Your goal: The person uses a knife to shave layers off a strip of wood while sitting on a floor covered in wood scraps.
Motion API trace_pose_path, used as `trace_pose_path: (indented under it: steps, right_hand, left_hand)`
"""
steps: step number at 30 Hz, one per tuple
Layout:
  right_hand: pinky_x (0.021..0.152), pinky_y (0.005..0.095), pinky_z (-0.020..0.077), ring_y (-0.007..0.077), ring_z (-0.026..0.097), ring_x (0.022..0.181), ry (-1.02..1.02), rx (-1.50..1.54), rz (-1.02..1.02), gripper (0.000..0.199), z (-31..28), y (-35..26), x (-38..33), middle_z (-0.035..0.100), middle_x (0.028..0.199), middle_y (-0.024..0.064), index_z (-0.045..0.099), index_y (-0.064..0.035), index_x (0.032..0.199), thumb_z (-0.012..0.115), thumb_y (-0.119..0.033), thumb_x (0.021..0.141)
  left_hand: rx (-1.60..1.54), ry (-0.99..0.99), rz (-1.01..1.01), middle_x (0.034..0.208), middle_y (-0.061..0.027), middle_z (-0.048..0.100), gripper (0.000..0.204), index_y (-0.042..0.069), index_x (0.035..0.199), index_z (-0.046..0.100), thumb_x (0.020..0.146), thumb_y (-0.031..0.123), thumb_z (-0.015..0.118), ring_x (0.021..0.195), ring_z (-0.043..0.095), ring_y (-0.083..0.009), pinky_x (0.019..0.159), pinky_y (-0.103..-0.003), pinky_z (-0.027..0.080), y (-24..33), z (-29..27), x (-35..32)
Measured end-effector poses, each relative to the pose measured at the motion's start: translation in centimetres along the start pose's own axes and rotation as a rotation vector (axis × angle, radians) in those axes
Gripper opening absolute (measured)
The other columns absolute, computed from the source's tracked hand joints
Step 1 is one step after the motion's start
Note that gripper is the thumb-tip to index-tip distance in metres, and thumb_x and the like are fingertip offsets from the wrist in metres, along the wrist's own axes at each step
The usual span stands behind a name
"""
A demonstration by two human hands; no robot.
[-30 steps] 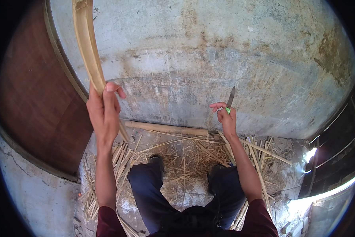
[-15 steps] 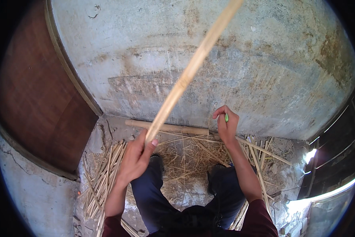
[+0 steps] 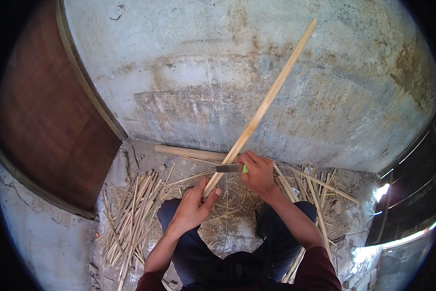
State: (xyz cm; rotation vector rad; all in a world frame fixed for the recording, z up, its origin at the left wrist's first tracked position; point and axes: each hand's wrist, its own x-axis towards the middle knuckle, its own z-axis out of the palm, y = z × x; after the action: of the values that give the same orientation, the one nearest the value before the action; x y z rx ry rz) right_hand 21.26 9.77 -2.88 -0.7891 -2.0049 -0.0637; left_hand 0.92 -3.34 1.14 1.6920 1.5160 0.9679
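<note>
A long split bamboo strip (image 3: 261, 107) slants up and away to the right in front of me. My left hand (image 3: 194, 204) is wrapped round its near end, thumb on top. My right hand (image 3: 257, 173) grips a knife (image 3: 229, 168) by its green handle. The dark, broad blade lies across the strip, a little beyond my left hand, and seems to touch it. Much of the handle is hidden inside my right fist.
A bamboo pole (image 3: 191, 153) lies along the foot of the stained wall (image 3: 179, 72). Heaps of thin bamboo strips (image 3: 133, 213) lie to my left, with more strips (image 3: 319, 191) to my right. Shavings (image 3: 237, 194) litter the floor between my legs. A brown door panel (image 3: 53, 111) stands left.
The strip has come lower and nearer, its far end now in view. My left hand moved right and down; my right hand moved left and down, bringing the blade across the strip.
</note>
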Motion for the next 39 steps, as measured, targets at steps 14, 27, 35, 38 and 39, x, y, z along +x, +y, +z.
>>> trace_pose_path:
  steps: [14, 27, 35, 38, 39]
  right_hand:
    - [0.056, 0.0413, 0.0531, 0.0284, 0.068, 0.063, -0.124, -0.036, -0.007, 0.018, 1.6, -2.1, -1.6, 0.063, 0.080, 0.0072, 0.065, -0.0057, 0.089, 0.071, -0.006, 0.072]
    - [0.059, 0.0406, 0.0529, 0.0272, 0.066, 0.064, -0.125, -0.083, -0.010, 0.025, 0.6, -2.7, -1.1, 0.058, 0.080, 0.0062, 0.063, -0.0074, 0.088, 0.077, -0.008, 0.067]
    - [0.059, 0.0396, 0.0524, 0.0253, 0.065, 0.065, -0.078, -0.128, -0.008, 0.028, 0.8, -2.4, -0.3, 0.056, 0.080, 0.0044, 0.063, -0.0090, 0.088, 0.079, -0.010, 0.066]
    - [0.059, 0.0394, 0.0523, 0.0254, 0.065, 0.064, -0.066, -0.155, -0.005, 0.026, 0.8, -2.3, 0.1, 0.057, 0.079, 0.0048, 0.063, -0.0088, 0.088, 0.078, -0.011, 0.067]
    - [0.059, 0.0394, 0.0523, 0.0254, 0.065, 0.064, -0.064, -0.154, -0.006, 0.026, 0.9, -2.3, 0.3, 0.057, 0.079, 0.0048, 0.063, -0.0088, 0.088, 0.078, -0.011, 0.067]
  left_hand:
    - [-0.364, -0.149, -0.085, 0.075, 0.0077, 0.051, 0.022, 0.002, 0.101, 0.067, 0.104, 0.024, 0.070, 0.062, 0.041, -0.0004, 0.052, -0.023, 0.034, -1.5, 0.6, 0.8]
    - [-0.086, 0.050, 0.098, 0.068, -0.0063, 0.054, 0.024, -0.001, 0.107, 0.067, 0.111, 0.019, 0.053, 0.061, 0.049, -0.0140, 0.060, -0.033, 0.042, 0.5, 1.2, -0.1]
    - [-0.068, 0.056, 0.104, 0.067, -0.0080, 0.054, 0.023, -0.002, 0.103, 0.065, 0.111, 0.016, 0.053, 0.060, 0.052, -0.0168, 0.059, -0.036, 0.042, 1.2, 0.8, 0.2]
    - [-0.048, 0.056, 0.082, 0.068, -0.0100, 0.056, 0.023, -0.002, 0.103, 0.065, 0.111, 0.016, 0.052, 0.061, 0.052, -0.0192, 0.060, -0.036, 0.043, 1.4, 0.9, 0.3]
    - [-0.027, 0.081, 0.118, 0.072, -0.0156, 0.059, 0.021, -0.003, 0.105, 0.064, 0.110, 0.014, 0.053, 0.063, 0.057, -0.0283, 0.063, -0.041, 0.045, 1.4, 1.1, 0.5]
